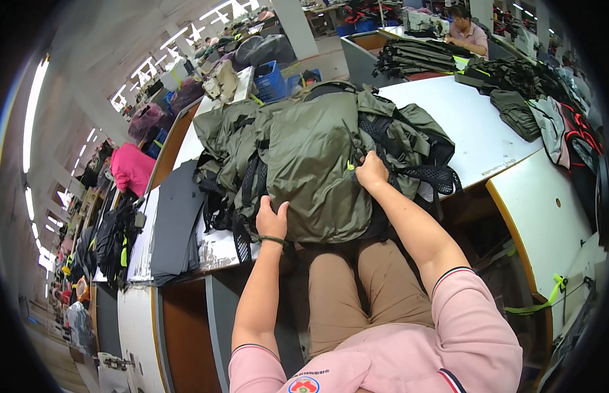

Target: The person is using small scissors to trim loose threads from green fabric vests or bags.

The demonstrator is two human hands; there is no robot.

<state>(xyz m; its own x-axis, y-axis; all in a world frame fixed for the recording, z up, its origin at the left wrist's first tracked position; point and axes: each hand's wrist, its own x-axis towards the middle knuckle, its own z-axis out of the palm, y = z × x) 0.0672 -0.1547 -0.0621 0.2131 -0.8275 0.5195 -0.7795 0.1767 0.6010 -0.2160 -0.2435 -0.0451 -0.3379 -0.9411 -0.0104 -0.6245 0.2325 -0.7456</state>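
A bulky olive-green fabric backpack (314, 164) lies on a flat white table (478, 131). Left of it lies a stack of flat dark-grey sheets (175, 226); behind it, to the left, stands a rectangular blue plastic basket (270, 82). A folded dark-olive cloth bundle (516, 113) lies on the table's right side.

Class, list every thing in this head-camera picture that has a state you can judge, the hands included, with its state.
Left hand: against the bag's near left side, thumb raised
Right hand: fingers curled at the bag's right side
Olive-green bag: on the table, fabric creased
Dark grey panels: stacked flat
Table compartment: open-fronted
Neon strip: hanging loose
Ceiling light: lit
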